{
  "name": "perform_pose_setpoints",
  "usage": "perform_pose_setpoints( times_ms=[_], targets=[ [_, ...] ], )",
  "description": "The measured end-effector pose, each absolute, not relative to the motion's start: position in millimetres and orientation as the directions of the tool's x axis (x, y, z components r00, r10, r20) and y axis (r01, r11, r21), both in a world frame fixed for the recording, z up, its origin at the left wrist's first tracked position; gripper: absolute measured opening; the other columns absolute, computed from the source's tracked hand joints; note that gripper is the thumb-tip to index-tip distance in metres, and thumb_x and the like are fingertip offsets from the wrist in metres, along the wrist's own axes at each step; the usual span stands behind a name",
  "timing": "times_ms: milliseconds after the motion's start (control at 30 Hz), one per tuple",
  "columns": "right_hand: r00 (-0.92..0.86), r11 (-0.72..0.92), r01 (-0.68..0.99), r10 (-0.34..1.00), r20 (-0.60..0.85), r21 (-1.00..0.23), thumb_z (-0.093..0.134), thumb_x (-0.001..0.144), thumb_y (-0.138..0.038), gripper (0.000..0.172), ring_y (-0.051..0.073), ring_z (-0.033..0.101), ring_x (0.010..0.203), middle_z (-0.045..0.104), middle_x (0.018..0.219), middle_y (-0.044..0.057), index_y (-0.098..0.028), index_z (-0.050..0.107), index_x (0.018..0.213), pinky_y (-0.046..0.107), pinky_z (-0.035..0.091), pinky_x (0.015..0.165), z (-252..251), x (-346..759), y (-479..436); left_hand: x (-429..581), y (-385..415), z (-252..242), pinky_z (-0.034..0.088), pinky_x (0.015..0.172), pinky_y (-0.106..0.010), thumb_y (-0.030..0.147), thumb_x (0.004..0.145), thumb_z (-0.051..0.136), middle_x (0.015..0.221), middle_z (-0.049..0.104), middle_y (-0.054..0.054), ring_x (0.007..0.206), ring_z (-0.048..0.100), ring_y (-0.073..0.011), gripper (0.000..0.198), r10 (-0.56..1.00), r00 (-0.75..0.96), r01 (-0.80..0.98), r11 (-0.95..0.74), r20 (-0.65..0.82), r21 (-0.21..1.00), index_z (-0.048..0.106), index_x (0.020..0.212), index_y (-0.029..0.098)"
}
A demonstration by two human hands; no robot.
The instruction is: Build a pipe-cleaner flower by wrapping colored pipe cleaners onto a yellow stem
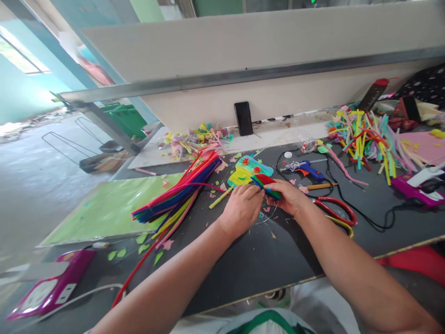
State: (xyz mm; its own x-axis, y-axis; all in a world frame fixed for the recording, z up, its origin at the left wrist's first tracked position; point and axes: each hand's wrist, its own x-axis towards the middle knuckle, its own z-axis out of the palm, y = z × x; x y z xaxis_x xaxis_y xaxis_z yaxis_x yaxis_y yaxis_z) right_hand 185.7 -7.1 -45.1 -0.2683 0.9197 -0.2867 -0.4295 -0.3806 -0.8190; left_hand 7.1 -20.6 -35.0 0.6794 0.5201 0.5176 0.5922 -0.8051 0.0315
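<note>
My left hand [243, 206] and my right hand [283, 195] meet over the dark table, both closed on a small piece made of red, green and blue pipe cleaners [261, 179]. Fingers cover part of it. A thin pink pipe cleaner [208, 186] runs from near my left hand toward a large bundle of pipe cleaners [181, 190] in red, blue and yellow. Just beyond my hands lies a flat yellow and light-blue pipe cleaner piece [255, 166] with red flower shapes. A yellow-green stem [220, 198] sticks out from it toward my left hand.
A blue glue gun [311, 170] and red-handled scissors [337, 208] lie to the right, amid black cords. A phone [243, 118] leans on the back board. Purple power strips [52, 283] sit at both sides. Pipe cleaner piles [368, 137] and a green sheet [107, 204] are around.
</note>
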Motion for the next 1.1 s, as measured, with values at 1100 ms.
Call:
perform_pose_setpoints(
  times_ms=[1100],
  targets=[
    [-0.195,-0.238,-0.393,0.966,-0.172,-0.888,0.077,0.059,-0.018,0.025,0.011,0.057,0.059,0.064,0.067,-0.002,-0.018,0.069,0.083,0.025,0.043,0.056,-41.2,200.4,-6.2,-3.8,2.0,-30.2,0.050,0.079,-0.034,0.027,0.085,0.055,0.103,0.064,-0.009,0.094,0.059,-0.0195,0.021,0.829,0.118,0.506,-0.523,0.546,0.685,0.060,0.102,0.016]
  ],
)
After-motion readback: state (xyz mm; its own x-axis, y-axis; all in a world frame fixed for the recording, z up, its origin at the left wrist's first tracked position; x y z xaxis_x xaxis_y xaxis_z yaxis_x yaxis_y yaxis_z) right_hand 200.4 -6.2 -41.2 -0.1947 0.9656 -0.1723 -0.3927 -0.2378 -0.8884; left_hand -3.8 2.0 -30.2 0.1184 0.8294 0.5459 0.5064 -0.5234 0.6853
